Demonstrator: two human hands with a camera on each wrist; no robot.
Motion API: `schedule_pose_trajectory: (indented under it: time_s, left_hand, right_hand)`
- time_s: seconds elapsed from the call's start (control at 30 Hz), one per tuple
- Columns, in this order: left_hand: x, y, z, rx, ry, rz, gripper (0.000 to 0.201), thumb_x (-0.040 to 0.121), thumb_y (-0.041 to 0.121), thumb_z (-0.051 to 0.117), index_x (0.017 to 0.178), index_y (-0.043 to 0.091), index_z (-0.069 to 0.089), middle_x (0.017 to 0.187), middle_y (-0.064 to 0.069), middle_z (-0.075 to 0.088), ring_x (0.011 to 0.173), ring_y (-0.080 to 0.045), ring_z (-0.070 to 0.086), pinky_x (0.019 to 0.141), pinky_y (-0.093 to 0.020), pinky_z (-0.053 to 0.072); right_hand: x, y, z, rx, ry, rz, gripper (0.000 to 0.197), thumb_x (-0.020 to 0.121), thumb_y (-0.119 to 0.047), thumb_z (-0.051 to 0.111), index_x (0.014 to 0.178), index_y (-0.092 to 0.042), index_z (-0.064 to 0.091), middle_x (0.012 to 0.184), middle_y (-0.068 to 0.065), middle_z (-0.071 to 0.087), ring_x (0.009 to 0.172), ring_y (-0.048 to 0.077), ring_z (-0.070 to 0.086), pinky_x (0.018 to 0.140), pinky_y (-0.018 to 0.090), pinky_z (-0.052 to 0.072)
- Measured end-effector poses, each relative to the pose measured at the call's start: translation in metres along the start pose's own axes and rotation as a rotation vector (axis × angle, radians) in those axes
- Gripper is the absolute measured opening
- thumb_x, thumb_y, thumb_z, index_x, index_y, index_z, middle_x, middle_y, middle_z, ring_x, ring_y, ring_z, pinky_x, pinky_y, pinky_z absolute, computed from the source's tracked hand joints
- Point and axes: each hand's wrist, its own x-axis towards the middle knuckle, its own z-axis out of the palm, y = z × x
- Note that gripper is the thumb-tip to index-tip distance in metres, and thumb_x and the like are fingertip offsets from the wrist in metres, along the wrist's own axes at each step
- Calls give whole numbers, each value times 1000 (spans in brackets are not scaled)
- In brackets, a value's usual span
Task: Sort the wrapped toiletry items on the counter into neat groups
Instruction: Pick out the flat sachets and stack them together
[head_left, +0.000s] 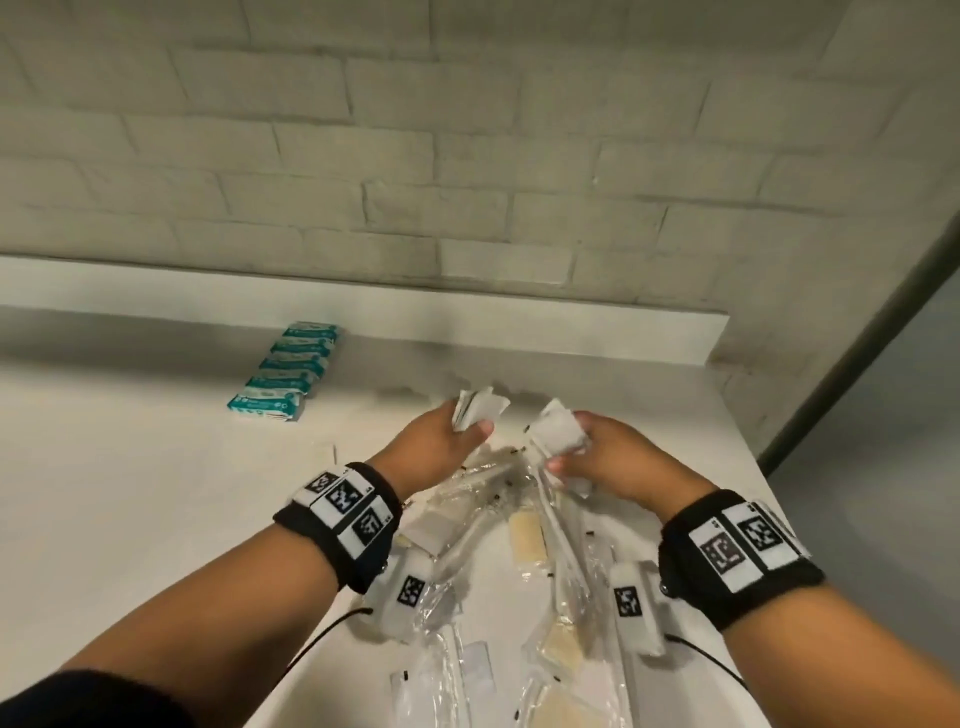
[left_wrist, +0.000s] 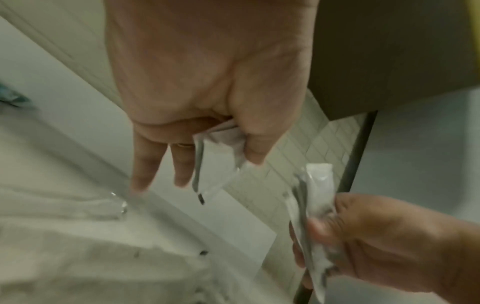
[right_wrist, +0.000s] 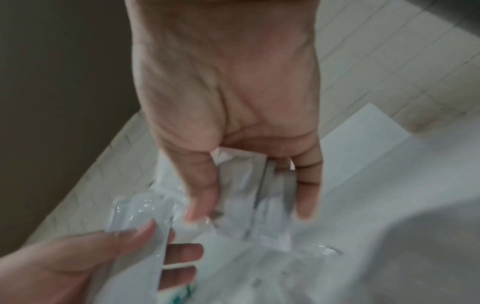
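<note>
My left hand (head_left: 457, 434) pinches a few small white sachets (head_left: 480, 406) between thumb and fingers, raised above the white counter (head_left: 130, 493). In the left wrist view the left thumb (left_wrist: 259, 131) presses those white sachets (left_wrist: 221, 148). My right hand (head_left: 587, 452) grips another bunch of white sachets (head_left: 556, 428), close to the right of the left hand. In the right wrist view the right thumb (right_wrist: 200, 189) pins the clear-wrapped sachets (right_wrist: 241, 185). Below both hands lies a loose pile of clear-wrapped toiletry items (head_left: 524, 561).
A neat row of teal-and-white packets (head_left: 288, 371) lies at the back left of the counter, near the raised ledge (head_left: 363, 306). A white brick wall (head_left: 467, 156) stands behind. The counter's right edge (head_left: 748, 457) drops to a grey floor.
</note>
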Motion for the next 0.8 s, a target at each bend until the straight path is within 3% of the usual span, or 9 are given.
schedule_pose_trajectory:
  time_s: [0.07,0.13,0.23,0.33,0.43,0.53,0.67,0.73,0.8]
  left_hand:
    - [-12,6,1,-421,17,-6,40,97,47,44,132,28,50,120,1,66,116,-24,60,96,-44,49]
    - [-25,12,6,-771,-60,-2,42,98,49,38,128,25,56,119,-3,68,114,-27,63,94,-51,51]
    - [-43,25,10,-1036,-169,39,51,98,54,29,127,26,59,119,-8,69,106,-28,66,93,-54,48]
    - [-60,27,10,-1057,-175,81,35,95,33,51,126,19,61,119,-12,68,103,-26,67,90,-46,53]
    - [-71,15,4,-1023,-150,80,38,90,10,60,127,14,59,113,-14,68,99,-25,68,80,-35,57]
    - [-82,2,-9,-1017,-121,62,38,88,12,64,125,18,60,106,-8,70,96,-22,68,74,-30,55]
    - [-94,-12,-24,-1099,-60,-6,34,91,11,60,124,12,59,104,-8,72,95,-24,69,79,-37,55]
    - [-99,-16,-31,-1146,-47,-23,29,94,7,55,122,9,57,103,-9,73,97,-27,70,78,-40,57]
    - [-105,-20,-39,-1176,-80,-13,27,97,9,48,123,12,54,114,-13,70,101,-30,69,78,-41,58]
  right_hand:
    - [-2,-13,4,250,53,-109,52,77,-29,75,125,-21,56,113,0,70,105,19,67,95,39,51]
    - [-5,-28,15,422,51,-157,57,80,-32,72,131,-17,50,119,5,68,108,25,66,93,45,52]
    - [-14,-48,35,480,94,-194,34,96,-29,56,128,-19,54,113,6,70,101,27,69,85,47,56]
    - [-23,-61,53,339,186,-225,30,96,-39,52,111,-18,67,95,1,74,84,18,72,78,35,57]
    - [-25,-65,64,296,215,-226,37,85,-48,63,108,-20,70,105,9,71,86,19,73,75,35,59]
    - [-28,-71,72,392,173,-252,32,83,-26,74,113,-17,65,103,5,74,90,19,72,77,33,57]
    - [-36,-87,78,452,218,-272,20,83,-7,71,102,-13,70,84,1,76,71,11,71,62,26,55]
    - [-35,-89,77,447,377,-291,17,86,-9,67,102,-13,72,87,0,75,76,13,69,71,33,54]
    - [-36,-97,79,559,482,-411,24,89,-2,62,108,-10,72,104,4,72,92,10,67,83,25,50]
